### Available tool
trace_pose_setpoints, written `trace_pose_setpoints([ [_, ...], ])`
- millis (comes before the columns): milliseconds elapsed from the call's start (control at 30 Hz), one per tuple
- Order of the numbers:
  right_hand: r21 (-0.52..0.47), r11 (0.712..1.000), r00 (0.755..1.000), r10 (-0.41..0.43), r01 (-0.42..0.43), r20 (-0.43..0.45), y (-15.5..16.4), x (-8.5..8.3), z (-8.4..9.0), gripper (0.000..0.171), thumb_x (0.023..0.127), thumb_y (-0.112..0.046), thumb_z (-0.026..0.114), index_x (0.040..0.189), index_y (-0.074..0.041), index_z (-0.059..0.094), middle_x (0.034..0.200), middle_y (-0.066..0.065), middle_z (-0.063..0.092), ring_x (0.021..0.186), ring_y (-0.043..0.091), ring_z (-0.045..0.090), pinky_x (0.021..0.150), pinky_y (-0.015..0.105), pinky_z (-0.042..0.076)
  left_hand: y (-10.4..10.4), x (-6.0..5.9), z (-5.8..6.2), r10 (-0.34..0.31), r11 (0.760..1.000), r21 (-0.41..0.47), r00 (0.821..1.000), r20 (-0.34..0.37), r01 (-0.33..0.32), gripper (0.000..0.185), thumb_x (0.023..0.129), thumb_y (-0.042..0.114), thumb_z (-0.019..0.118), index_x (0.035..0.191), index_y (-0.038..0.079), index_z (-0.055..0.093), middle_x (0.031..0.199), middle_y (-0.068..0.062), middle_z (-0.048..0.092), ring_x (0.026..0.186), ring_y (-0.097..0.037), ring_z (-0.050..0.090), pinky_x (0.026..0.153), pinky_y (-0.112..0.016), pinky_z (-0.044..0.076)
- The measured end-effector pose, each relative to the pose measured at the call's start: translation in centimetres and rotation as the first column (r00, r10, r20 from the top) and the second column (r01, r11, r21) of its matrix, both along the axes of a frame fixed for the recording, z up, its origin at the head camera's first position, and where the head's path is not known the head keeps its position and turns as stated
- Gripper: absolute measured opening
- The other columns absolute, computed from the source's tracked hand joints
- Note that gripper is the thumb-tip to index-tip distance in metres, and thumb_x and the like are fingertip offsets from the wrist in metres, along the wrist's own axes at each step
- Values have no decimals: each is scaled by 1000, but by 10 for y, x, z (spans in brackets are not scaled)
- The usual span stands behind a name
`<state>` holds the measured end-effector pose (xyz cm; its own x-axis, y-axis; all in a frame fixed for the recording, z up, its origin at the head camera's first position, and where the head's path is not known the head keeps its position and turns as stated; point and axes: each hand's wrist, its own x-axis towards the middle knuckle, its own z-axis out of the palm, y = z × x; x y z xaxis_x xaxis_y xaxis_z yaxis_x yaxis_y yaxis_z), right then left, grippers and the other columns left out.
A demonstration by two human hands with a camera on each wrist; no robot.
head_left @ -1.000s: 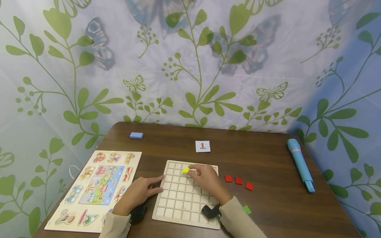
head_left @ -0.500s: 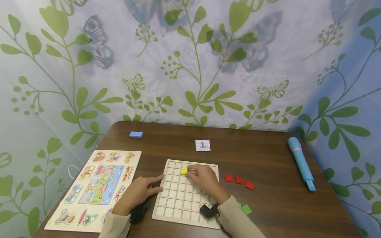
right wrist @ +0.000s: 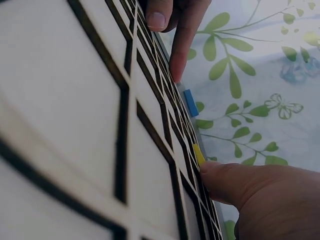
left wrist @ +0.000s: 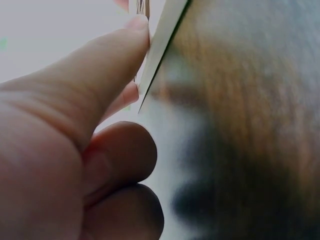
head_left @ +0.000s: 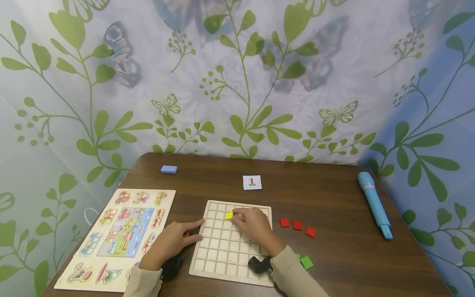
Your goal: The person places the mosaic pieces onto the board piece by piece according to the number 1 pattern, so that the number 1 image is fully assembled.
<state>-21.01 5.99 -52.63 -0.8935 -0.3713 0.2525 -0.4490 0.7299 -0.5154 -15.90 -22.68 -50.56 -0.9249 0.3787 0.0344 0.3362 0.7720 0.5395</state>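
A pale wooden grid board [head_left: 222,255] lies on the brown table. My right hand [head_left: 254,225] is over its upper part, thumb and forefinger pinching the right edge of a small yellow square tile [head_left: 229,215]. The tile looks flat at one of the grid's cells; in the right wrist view the thumb [right wrist: 220,180] touches the yellow tile [right wrist: 199,155]. My left hand [head_left: 174,241] touches the board's left edge with outstretched thumb and forefinger. Seen from the left wrist, the thumb [left wrist: 110,60] meets the board's edge [left wrist: 162,42], and the other fingers are bent.
Several red tiles, one of them a red square [head_left: 297,225], lie right of the board. Green tiles [head_left: 306,262] sit by the right sleeve. Also there are a pattern card [head_left: 252,182], a blue block [head_left: 169,169], a picture puzzle [head_left: 163,198] and a blue microphone [head_left: 375,206].
The yellow tile has gone from tilted in the right fingertips to flat at the board, slightly left and down. The right hand shifted with it; the left hand stays put.
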Motion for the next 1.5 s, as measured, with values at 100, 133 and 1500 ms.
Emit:
trace_pose_setpoints([
  [100,-6,1000,1000,3,-3,-13,0,2,1,26,94,-31,75,116,-17,80,48,-18,26,50,1,21,47,23,22,0,1,1,-4,1000,3,1000,9,4,54,95,41,72,143,20,63,56,14,46,49,-1,32,52,-24,37],
  [133,-8,1000,1000,5,-5,-17,0,2,1,26,94,-30,75,116,-17,80,48,-18,26,49,1,20,47,23,22,0,1,1,-7,1000,5,1000,12,7,54,95,41,72,144,20,62,56,14,46,49,-1,31,52,-24,37],
  [1500,-158,987,998,-11,20,59,9,1,8,25,93,-28,78,115,-17,79,52,-15,36,48,1,25,49,22,27,0,1,2,-13,1000,10,1000,17,13,54,95,42,71,144,19,62,56,14,46,49,-1,31,52,-24,38],
])
